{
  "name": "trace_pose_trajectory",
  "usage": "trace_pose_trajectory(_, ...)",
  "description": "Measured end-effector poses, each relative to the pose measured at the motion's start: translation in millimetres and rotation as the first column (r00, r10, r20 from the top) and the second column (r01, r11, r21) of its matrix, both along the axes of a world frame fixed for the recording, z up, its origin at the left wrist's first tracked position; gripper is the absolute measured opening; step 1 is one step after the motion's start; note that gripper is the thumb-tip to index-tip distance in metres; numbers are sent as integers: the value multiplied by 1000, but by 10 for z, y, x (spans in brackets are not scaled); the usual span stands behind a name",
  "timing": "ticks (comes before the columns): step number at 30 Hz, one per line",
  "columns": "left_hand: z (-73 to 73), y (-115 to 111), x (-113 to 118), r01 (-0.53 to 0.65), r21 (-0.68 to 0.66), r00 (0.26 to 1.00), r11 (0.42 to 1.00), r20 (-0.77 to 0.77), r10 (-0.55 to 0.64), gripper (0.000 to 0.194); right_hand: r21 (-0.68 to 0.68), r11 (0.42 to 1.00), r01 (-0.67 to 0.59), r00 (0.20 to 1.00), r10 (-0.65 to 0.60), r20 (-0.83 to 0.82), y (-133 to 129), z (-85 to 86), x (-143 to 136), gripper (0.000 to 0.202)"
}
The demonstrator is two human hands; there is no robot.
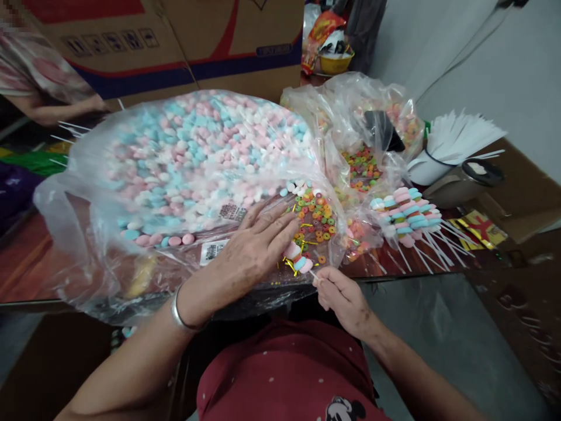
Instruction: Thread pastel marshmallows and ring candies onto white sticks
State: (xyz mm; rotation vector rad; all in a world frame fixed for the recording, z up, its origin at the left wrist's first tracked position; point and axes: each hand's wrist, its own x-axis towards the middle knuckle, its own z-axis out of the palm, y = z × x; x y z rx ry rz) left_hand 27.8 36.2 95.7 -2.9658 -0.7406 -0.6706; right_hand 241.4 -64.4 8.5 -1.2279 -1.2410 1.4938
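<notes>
Your two hands are apart: your right hand (pixel 342 298) pinches one candy skewer (pixel 300 260) by its stick at the worktop's (pixel 30 257) near edge; your left hand (pixel 252 248), open, perhaps touches its candies. Beyond are one big candy bag (pixel 201 152), one cup (pixel 427 171), one carton (pixel 175 49).

The only camera sits on the person's head, looking forward and steeply down over the table (pixel 39 272) close by.
</notes>
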Motion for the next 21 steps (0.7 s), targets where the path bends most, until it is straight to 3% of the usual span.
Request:
trace_pose_trajectory(3,-49,-184,-41,-47,13,980,999,195,44,55,-5,998,62,993,-62,-97,-4,-45,-120,30)
trace_pose_trajectory(4,-87,-250,-57,-85,-16,941,996,328,85,55,-11,998,69,989,-69,-128,3,-48,-148,30)
trace_pose_trajectory(5,-133,-307,-70,-143,-76,852,987,498,162,54,-21,998,67,984,-70,-163,11,-51,-173,29)
trace_pose_trajectory(6,-184,-348,-77,-203,-174,676,963,686,267,51,-33,998,63,977,-68,-201,18,-56,-196,28)
trace_pose_trajectory(7,-231,-370,-78,-209,-317,447,925,811,378,47,-45,998,51,969,-60,-239,22,-62,-218,28)
trace_pose_trajectory(8,-270,-372,-70,-130,-464,245,876,841,482,41,-55,998,36,962,-50,-270,23,-70,-240,27)
trace_pose_trajectory(9,-293,-355,-54,14,-592,109,806,802,587,38,-61,998,21,956,-38,-290,21,-77,-262,27)
trace_pose_trajectory(10,-298,-326,-32,166,-670,29,723,736,676,40,-62,998,6,956,-24,-293,18,-83,-284,27)
trace_pose_trajectory(11,-286,-288,-6,297,-704,-10,645,673,739,44,-54,999,-7,963,-8,-270,14,-85,-303,27)
trace_pose_trajectory(13,-223,-211,55,458,-702,-55,546,590,805,45,-2,1000,-28,990,27,-139,8,-73,-334,25)
trace_pose_trajectory(17,-112,-136,166,603,-692,-69,396,449,891,36,278,959,-53,960,-28,280,25,-15,-364,20)
trace_pose_trajectory(21,-160,-144,241,661,-644,-92,385,440,893,37,542,835,-97,865,-198,461,36,7,-389,16)
